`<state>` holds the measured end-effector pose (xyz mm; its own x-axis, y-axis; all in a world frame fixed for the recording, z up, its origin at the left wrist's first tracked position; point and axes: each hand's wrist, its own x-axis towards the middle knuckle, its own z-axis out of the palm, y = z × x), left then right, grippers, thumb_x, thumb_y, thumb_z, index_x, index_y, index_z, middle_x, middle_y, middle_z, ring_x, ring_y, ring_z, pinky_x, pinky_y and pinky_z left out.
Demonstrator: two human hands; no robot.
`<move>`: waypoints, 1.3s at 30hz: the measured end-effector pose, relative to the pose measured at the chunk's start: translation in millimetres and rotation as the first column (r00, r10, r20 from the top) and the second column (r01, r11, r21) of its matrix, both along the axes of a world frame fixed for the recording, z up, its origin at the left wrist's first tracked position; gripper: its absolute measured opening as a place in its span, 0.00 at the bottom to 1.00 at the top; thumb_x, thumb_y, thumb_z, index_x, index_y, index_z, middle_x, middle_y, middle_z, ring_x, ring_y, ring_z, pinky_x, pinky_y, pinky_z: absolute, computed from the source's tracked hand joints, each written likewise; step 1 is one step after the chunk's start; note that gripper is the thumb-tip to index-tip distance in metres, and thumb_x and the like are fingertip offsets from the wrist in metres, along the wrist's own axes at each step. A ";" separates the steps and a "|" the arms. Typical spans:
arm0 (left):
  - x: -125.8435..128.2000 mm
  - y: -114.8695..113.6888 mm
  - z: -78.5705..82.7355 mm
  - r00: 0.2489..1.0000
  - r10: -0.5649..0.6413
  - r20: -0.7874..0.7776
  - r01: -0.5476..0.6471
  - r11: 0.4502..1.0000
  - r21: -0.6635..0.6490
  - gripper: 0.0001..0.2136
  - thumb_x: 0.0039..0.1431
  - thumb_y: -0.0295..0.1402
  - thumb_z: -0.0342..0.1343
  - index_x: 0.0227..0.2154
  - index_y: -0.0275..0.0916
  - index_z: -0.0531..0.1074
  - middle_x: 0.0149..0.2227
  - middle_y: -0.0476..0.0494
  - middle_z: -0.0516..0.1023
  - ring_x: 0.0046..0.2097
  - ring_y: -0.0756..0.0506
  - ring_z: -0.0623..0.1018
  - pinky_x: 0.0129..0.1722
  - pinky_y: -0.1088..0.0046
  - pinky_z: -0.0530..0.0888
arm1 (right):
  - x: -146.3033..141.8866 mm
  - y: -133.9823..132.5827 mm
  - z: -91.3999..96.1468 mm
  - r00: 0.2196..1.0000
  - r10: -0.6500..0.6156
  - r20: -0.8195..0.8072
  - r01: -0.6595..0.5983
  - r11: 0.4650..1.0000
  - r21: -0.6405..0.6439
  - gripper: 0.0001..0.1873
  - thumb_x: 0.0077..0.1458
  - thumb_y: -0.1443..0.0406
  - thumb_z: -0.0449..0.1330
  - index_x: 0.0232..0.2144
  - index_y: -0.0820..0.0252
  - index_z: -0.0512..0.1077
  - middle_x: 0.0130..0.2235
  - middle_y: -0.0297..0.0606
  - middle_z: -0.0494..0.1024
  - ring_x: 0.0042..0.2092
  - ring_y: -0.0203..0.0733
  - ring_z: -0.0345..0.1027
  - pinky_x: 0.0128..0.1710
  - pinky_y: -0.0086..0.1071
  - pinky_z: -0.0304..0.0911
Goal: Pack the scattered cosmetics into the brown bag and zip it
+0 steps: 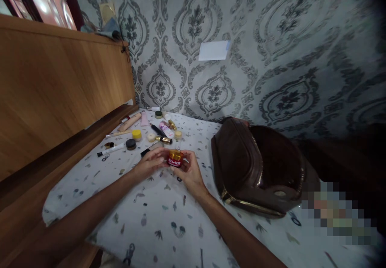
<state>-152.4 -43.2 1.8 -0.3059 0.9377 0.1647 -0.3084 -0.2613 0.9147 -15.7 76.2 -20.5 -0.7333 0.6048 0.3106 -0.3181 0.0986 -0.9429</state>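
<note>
Between both hands, above the patterned white cloth (177, 207), is a small red cosmetic jar (175, 161) with a gold upper part and pale lettering. My left hand (152, 163) closes on its left side, thumb and fingers against it. My right hand (191, 171) grips the jar from the right, its fingers curled round the side. Just behind my left hand lies a black-ended item (148, 151), partly covered by the fingers. Close beyond the jar are a gold-and-black tube (163, 139) and a small cream-coloured jar (178, 134).
Several cosmetics lie farther back, including a yellow-lidded jar (136, 134), a dark-lidded jar (130, 144), a pink tube (144, 119) and a brush (109, 145). A brown leather bag (238, 159) stands right. Wooden panelling (60, 71) borders the left, patterned wallpaper (187, 26) the back.
</note>
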 end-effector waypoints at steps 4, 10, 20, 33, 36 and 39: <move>-2.6 -0.9 -0.4 1.000 -0.014 -0.015 0.014 1.000 0.013 0.19 0.52 0.37 0.67 0.48 0.38 0.77 0.49 0.35 0.79 0.54 0.36 0.75 0.49 0.64 0.72 | -0.5 0.8 -2.8 1.000 0.005 -0.001 -0.005 1.000 0.007 0.34 0.40 0.61 0.72 0.48 0.51 0.63 0.49 0.38 0.72 0.48 0.45 0.72 0.51 0.42 0.70; -5.6 -4.0 -1.0 1.000 0.018 -0.004 -0.018 1.000 -0.007 0.18 0.53 0.35 0.66 0.47 0.39 0.78 0.50 0.35 0.79 0.57 0.36 0.74 0.54 0.62 0.69 | -2.6 2.7 -9.6 0.999 0.012 0.047 -0.012 1.000 -0.003 0.43 0.38 0.60 0.74 0.56 0.55 0.63 0.55 0.45 0.72 0.55 0.52 0.68 0.58 0.49 0.63; 1.0 -1.0 -4.4 1.000 -0.001 0.013 0.001 1.000 0.000 0.21 0.52 0.35 0.67 0.49 0.40 0.77 0.55 0.35 0.76 0.58 0.35 0.73 0.53 0.60 0.71 | -1.1 4.3 0.2 0.999 0.012 0.033 -0.012 1.000 -0.008 0.31 0.37 0.58 0.74 0.44 0.56 0.68 0.44 0.39 0.77 0.46 0.48 0.72 0.51 0.43 0.67; 4.7 -5.9 1.0 0.984 0.127 -0.126 -0.153 0.963 -0.224 0.25 0.51 0.41 0.67 0.52 0.41 0.73 0.55 0.35 0.75 0.56 0.31 0.73 0.41 0.65 0.78 | 5.3 -5.7 13.6 0.996 0.082 -0.029 -0.086 0.967 -0.238 0.36 0.31 0.60 0.75 0.45 0.55 0.68 0.38 0.30 0.75 0.39 0.40 0.71 0.44 0.34 0.66; 7.1 -3.6 -0.5 0.974 0.168 -0.155 -0.201 0.950 -0.238 0.26 0.49 0.43 0.68 0.51 0.42 0.73 0.54 0.35 0.76 0.53 0.32 0.75 0.36 0.67 0.78 | 8.4 -8.0 28.8 0.993 0.105 -0.061 -0.119 0.948 -0.294 0.42 0.28 0.60 0.77 0.49 0.52 0.68 0.36 0.27 0.73 0.35 0.36 0.70 0.40 0.32 0.66; 8.4 -2.7 -2.4 0.966 0.195 -0.171 -0.233 0.942 -0.240 0.28 0.46 0.44 0.69 0.50 0.42 0.73 0.50 0.36 0.78 0.50 0.33 0.77 0.34 0.68 0.77 | 19.1 -7.1 61.2 0.980 0.134 -0.150 -0.176 0.931 -0.319 0.39 0.29 0.58 0.77 0.47 0.52 0.70 0.36 0.28 0.73 0.32 0.36 0.69 0.32 0.30 0.67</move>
<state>-144.0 -45.9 -0.6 -0.4951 0.8687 -0.0150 -0.1319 -0.0581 0.9896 3.4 69.1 40.7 -0.7948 0.5703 0.2076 -0.4204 -0.2706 -0.8661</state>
